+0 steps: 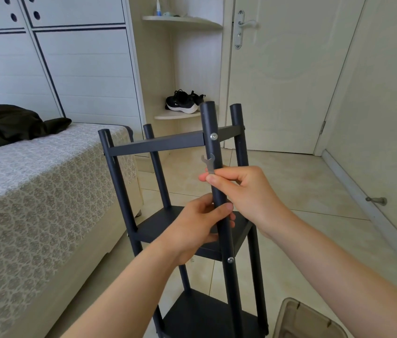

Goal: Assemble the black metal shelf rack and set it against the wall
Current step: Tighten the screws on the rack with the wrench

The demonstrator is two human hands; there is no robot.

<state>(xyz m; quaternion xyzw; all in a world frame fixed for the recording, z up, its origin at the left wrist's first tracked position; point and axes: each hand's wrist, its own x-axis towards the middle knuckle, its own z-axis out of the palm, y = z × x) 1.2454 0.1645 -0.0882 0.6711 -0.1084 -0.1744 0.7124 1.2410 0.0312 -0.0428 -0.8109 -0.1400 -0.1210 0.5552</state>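
The room is bright with soft, even light, and shadows are faint. Straight lines like the door [290, 81] bend near the edges. Everything looks slightly soft.

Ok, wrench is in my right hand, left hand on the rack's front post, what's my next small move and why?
Probably lift the wrench to the silver screw just above it on the front post. Your right hand pinches it beside that post, and your left hand grips the post below. Whether the screw is tight isn't visible.
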